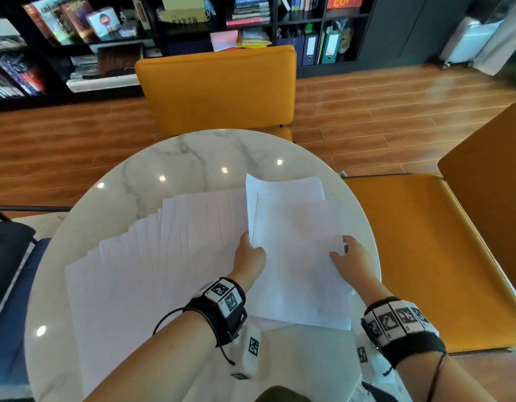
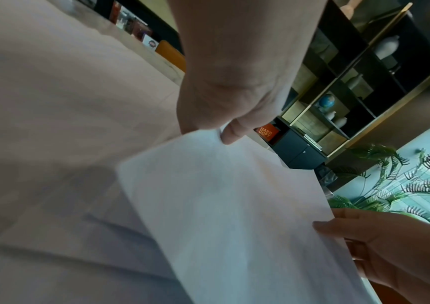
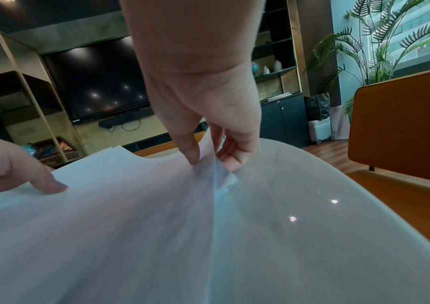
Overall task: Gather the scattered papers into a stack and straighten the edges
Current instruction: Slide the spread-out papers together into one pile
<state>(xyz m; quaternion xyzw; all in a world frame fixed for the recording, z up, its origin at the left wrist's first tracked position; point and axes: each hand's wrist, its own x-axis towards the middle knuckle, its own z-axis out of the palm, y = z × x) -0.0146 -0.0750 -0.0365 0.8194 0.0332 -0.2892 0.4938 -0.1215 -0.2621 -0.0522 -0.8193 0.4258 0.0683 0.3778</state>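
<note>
1. Your left hand [image 1: 249, 256]: nearest item, over the middle of the counter. Thumb and fingers pinch the left edge of a small batch of sheets [image 1: 297, 256], which is raised off the sheets below.
2. Your right hand [image 1: 351, 258]: at the right edge of the same batch. In the right wrist view your thumb and fingertips pinch that edge, thumb on top. The paper bows upward between your two hands.
3. Fanned papers [image 1: 152, 256]: white sheets spread flat over the left and middle of the counter. Their edges step out in a fan toward the far left and are not aligned. The held batch overlaps their right part.
4. Further sheets [image 1: 288, 185]: lying beyond the held batch, toward the far right of the counter, with one corner curled up.
5. Counter [image 1: 193, 152]: round, white marble top with grey veining, carrying all the papers.
6. Orange chair [image 1: 219, 88]: at the far side of the counter, facing you.
7. Second orange chair [image 1: 425, 256]: just beside the counter on your right.
8. Black bookshelf [image 1: 106, 33]: farthest back, across the wooden floor [image 1: 367, 111], holding books and binders.
</note>
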